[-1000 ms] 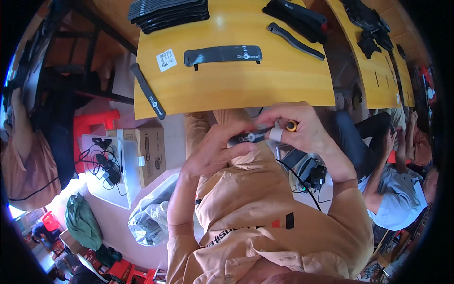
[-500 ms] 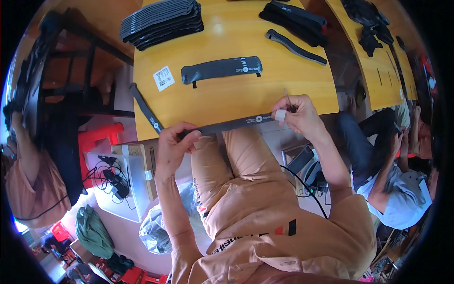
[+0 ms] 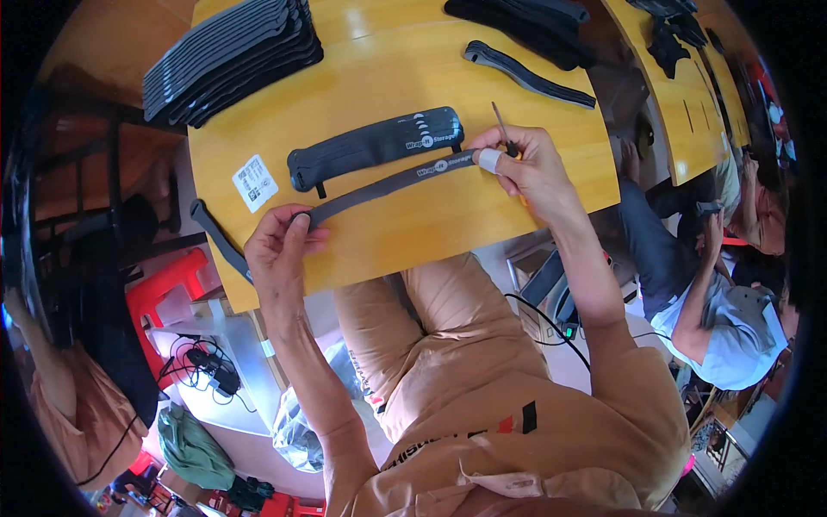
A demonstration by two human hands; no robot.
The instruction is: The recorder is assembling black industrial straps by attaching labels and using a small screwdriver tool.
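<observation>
A dark grey hook-and-loop strap (image 3: 379, 188) with pale print is stretched between my hands above the table. My left hand (image 3: 280, 246) pinches its left end between thumb and fingers. My right hand (image 3: 530, 177), with a white band round one finger, grips the other end. That hand also holds a thin, pointed metal tool (image 3: 500, 121) with a dark and yellow handle; its exact kind is unclear. Just beyond the strap lies a bundle of similar straps (image 3: 370, 148). A white printed label (image 3: 256, 183) is left of the bundle, and another strap (image 3: 220, 237) lies along the table's left edge.
A tall stack of straps (image 3: 233, 65) stands at the far left of the yellow table (image 3: 396, 77). Black straps (image 3: 525, 34) and a folded strap (image 3: 530, 73) lie far right. A red stool (image 3: 164, 297) stands at the left. A seated person (image 3: 724, 332) is at the right.
Both hands have brought the strap from the table's front edge up and away from me, close to the bundle. The strap now slants more. The view has shifted too.
</observation>
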